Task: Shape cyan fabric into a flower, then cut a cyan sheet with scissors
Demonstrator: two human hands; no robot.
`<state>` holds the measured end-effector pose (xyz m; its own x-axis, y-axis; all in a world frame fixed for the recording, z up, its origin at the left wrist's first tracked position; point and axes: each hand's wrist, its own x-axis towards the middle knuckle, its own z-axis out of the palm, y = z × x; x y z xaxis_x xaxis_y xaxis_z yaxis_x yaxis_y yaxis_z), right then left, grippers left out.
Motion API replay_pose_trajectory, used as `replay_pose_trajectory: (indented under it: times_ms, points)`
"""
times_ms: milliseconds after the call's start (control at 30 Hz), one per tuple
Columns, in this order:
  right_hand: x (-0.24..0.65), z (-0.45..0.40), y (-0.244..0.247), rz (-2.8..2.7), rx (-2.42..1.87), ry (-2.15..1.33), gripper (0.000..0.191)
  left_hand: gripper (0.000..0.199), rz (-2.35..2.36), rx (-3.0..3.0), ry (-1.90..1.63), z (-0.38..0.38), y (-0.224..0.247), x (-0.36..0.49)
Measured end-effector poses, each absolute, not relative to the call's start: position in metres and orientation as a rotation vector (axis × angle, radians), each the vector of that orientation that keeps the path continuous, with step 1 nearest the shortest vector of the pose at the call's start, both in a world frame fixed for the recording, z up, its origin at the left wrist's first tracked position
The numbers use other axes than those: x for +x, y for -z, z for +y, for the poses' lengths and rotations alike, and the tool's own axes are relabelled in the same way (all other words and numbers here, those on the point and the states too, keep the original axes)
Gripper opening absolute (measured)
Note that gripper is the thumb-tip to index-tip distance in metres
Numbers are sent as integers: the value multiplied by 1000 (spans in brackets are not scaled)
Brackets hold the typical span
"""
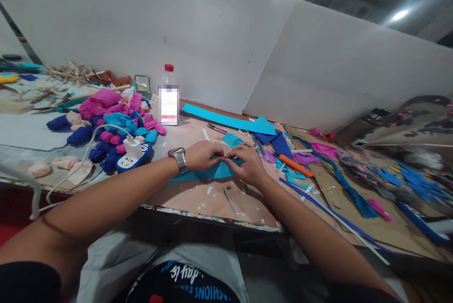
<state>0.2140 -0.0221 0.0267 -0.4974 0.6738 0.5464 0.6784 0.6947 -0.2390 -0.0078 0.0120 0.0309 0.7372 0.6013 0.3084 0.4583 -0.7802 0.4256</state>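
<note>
A light-blue paper strip (pixel 208 173) lies near the table's front edge, beneath both hands. My left hand (pixel 202 155), with a watch (pixel 180 159) on the wrist, pinches the strip's upper edge. Close against it, my right hand (pixel 247 161) pinches the same strip, and the fingertips of the two hands nearly touch. A small light-blue piece (pixel 232 140) rests just behind the hands. Farther back, a long light-blue strip (pixel 226 120) lies along the wall.
Left of my hands are a power strip (pixel 134 157) with a white cable and crumpled pink and blue paper bundles (pixel 120 121). A red-capped bottle (pixel 169 100) stands behind. An orange cutter (pixel 295 166) and scraps lie right; blue flowers (pixel 424 182) are farther right.
</note>
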Motion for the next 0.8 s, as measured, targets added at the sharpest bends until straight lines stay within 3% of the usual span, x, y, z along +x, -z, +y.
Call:
replay_pose_trajectory:
  times_ms: [367, 800]
  points:
    - [212, -23, -27, -2318, -1091, -75, 10, 32, 881, 2781, -570, 1, -39, -5]
    - [214, -21, -25, -2320, -1088, -56, 7, 26, 940, 2707, -581, 4, -34, -6]
